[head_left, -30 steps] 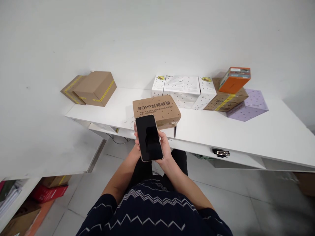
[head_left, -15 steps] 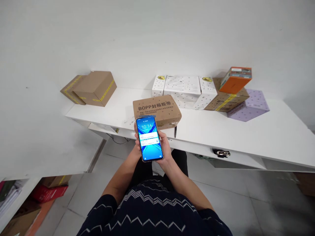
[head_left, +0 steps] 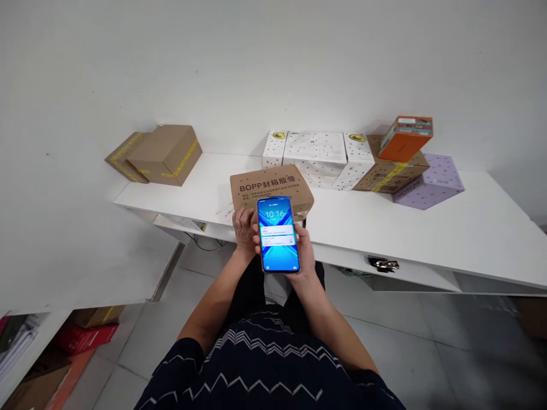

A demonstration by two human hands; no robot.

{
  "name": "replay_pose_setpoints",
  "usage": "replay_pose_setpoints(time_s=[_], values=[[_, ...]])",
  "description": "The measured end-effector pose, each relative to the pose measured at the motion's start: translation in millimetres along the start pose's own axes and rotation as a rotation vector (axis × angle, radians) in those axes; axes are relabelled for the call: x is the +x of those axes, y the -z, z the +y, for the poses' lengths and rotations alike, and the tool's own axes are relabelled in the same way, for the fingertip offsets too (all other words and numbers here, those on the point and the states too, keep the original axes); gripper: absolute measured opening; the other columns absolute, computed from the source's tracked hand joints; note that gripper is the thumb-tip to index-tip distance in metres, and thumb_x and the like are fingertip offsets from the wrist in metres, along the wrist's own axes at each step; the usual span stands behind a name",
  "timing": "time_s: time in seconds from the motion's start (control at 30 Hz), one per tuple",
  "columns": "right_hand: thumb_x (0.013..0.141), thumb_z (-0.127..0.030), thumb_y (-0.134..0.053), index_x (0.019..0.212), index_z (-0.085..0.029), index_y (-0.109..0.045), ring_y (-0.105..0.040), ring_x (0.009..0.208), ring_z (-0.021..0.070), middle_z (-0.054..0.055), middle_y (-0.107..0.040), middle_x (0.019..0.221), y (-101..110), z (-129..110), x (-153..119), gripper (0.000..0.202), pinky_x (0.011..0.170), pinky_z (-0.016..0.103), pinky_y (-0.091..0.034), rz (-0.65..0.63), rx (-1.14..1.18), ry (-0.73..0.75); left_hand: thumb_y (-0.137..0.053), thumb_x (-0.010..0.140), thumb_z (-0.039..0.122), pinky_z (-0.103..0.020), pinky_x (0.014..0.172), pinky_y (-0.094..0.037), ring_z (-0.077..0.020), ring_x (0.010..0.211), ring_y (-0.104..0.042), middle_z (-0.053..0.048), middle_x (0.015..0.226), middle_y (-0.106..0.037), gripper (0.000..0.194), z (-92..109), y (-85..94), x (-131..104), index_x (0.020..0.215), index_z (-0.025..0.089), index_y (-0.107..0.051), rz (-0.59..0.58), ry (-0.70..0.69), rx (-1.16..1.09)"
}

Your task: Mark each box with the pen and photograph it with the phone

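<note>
A single head-worn camera looks forward and steeply down over the wearer's shirt (head_left: 256, 367); the left hand (head_left: 244, 229) and right hand (head_left: 306, 257) sit close, near centre; beyond spreads the white table (head_left: 427, 230), then the wall (head_left: 239, 57); the dim lower right is probably floor (head_left: 470, 364).

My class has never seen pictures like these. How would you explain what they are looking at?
There is no machine: these are a person's two bare hands, seen from a camera worn on the head, looking forward and down. The right hand holds a lit phone reading 10:16. The left hand is just left of it; whether they touch is unclear. On the white desk sit a printed cardboard box in front, two plain brown boxes at left, and, further right, white speckled packaging, a taped carton topped by an orange box, and a purple box.
</note>
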State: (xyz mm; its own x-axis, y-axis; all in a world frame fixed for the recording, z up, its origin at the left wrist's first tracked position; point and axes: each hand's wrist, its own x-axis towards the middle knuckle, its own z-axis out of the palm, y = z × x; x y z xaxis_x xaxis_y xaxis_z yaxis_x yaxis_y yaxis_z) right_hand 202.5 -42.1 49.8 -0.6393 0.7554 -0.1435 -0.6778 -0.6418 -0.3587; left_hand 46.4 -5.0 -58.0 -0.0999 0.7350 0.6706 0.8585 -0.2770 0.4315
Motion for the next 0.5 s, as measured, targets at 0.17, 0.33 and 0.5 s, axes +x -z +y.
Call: replay_pose_setpoints(time_s=[0.17,0.33,0.5], values=[[0.08,-0.06,-0.055,0.116,-0.02,-0.063,-0.071,0.098,0.0278,0.011,-0.073,0.11,33.2,-47.5,-26.3,0.054,0.081,0.043,-0.059,0.272,-0.276,0.376,-0.054,0.089,0.022,-0.06,0.117,-0.029,-0.0342,0.135,-0.044,-0.018,0.121,-0.057,0.037,9.6,1.0,6.8,0.124,0.018,-0.059,0.075,-0.067,0.139],[0.082,-0.051,-0.059,0.125,-0.024,-0.057,-0.064,0.095,0.0241,0.007,-0.068,0.107,100.1,-98.5,-40.9,0.05,0.086,0.041,-0.051,1.012,-1.129,0.685,-0.053,0.086,0.019,-0.061,0.117,-0.028,-0.0346,0.135,-0.044,-0.018,0.121,-0.056,0.04,12.2,3.9,6.4,0.126,0.018,-0.058,0.046,-0.071,0.133],[0.084,-0.038,-0.055,0.129,-0.015,-0.061,-0.055,0.11,0.0365,0.022,-0.061,0.119,156.8,-129.9,-32.5,0.051,0.093,0.05,-0.042,1.341,-1.946,0.457,-0.054,0.084,0.018,-0.062,0.117,-0.028,-0.035,0.134,-0.046,-0.018,0.122,-0.057,0.041,14.2,6.7,8.0,0.125,0.018,-0.06,0.045,-0.062,0.132]])
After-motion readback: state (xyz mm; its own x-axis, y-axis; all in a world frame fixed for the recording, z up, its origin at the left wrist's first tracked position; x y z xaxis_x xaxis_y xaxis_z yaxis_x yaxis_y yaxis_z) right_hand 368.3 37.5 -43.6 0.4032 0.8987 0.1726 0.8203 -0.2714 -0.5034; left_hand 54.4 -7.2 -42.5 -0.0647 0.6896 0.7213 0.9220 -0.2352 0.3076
